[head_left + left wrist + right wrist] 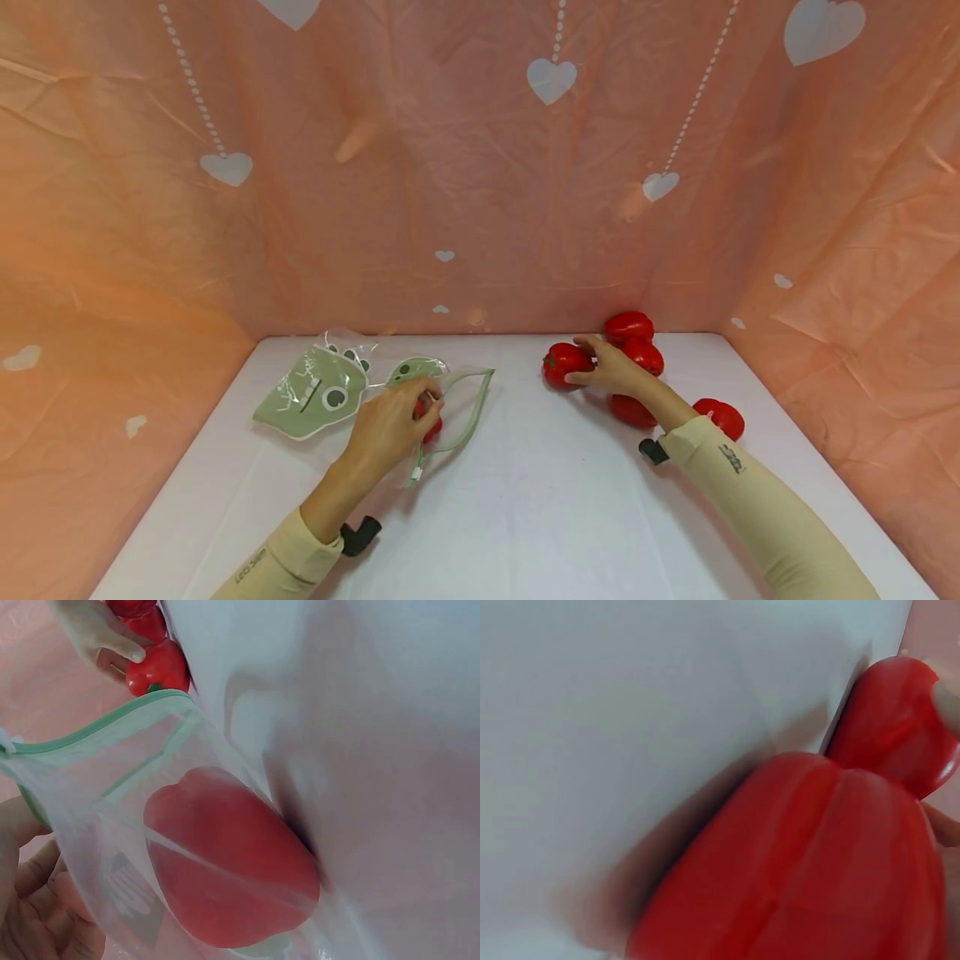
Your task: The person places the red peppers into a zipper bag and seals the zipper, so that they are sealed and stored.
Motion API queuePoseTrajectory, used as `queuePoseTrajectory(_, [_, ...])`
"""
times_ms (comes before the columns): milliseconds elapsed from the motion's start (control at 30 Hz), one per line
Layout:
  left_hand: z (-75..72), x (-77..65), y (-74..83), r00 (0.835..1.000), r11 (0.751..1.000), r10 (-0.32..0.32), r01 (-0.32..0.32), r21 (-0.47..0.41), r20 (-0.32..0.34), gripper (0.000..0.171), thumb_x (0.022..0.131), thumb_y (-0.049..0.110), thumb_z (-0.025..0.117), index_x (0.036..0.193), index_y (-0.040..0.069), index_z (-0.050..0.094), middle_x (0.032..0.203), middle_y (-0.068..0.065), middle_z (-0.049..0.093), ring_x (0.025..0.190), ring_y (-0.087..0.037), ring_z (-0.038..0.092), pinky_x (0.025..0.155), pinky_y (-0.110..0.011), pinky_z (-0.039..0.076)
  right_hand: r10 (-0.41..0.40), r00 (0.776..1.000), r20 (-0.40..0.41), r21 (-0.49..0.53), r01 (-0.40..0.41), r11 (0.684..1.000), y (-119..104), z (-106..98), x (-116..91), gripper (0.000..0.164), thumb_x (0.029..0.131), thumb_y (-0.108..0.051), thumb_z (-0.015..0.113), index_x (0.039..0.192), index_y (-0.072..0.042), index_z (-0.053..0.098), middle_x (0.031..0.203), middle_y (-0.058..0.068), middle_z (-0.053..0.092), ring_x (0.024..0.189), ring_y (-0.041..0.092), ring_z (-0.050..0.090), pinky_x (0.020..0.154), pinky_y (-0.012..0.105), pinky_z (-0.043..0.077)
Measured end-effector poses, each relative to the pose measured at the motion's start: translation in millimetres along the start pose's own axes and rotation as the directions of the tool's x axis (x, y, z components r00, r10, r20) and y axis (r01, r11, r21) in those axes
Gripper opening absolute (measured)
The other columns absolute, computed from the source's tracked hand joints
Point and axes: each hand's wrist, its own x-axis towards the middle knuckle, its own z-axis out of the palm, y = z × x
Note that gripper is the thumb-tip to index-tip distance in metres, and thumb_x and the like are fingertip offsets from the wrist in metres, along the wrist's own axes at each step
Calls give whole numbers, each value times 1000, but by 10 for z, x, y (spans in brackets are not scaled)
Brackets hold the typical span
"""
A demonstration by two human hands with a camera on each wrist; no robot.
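On the left, my left hand [393, 421] pinches the edge of a clear zip bag [474, 421] with a green zipper and a green cartoon print. The bag's mouth stands open towards the right. Inside it lies a red bell pepper [232, 862], partly covered by my fingers in the head view. My right hand [611, 369] grips another red bell pepper [564, 365], thumb on the near side and fingers on the far side, its green stem facing left. That pepper [889, 720] also shows in the right wrist view, beyond a closer bell pepper [802, 877].
Several more red bell peppers lie about my right hand, one at the back [628, 327] and one by the right sleeve [722, 418]. Flat at the left is a green cartoon-face bag [318, 392]. An orange curtain [480, 208] surrounds the white table [517, 508].
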Motion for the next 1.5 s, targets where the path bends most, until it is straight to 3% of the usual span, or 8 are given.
queuePoseTrajectory(533, [12, -12, 13, 1000, 1000, 0, 0, 5, -2, 9, 95, 16, 81, 101, 15, 74, 84, 5, 73, 71, -16, 65, 60, -37, 53, 22, 1000, -5, -51, -22, 998, -16, -6, -22, 70, 96, -14, 81, 153, 7, 48, 142, 29, 61, 131, 46, 58, 109, 60, 50])
queuePoseTrajectory(967, [31, -12, 2, 1000, 1000, 7, -7, -1, -12, 12, 94, 16, 80, 106, 14, 76, 81, 7, 72, 67, -11, 61, 58, -33, 50, -61, 998, -24, -23, 60, 998, -69, 36, -81, 61, 94, -18, 84, 144, 4, 57, 130, 22, 69, 121, 41, 64, 100, 52, 57])
queuePoseTrajectory(1500, [17, -3, 15, 1000, 1000, 4, -4, 9, -3, 11, 94, 14, 81, 104, 13, 77, 82, 5, 72, 67, -13, 61, 58, -35, 51, -151, 986, -66, 40, 153, 987, -232, 271, -242, 57, 91, -20, 87, 138, 1, 62, 120, 14, 73, 109, 31, 69, 89, 41, 62])
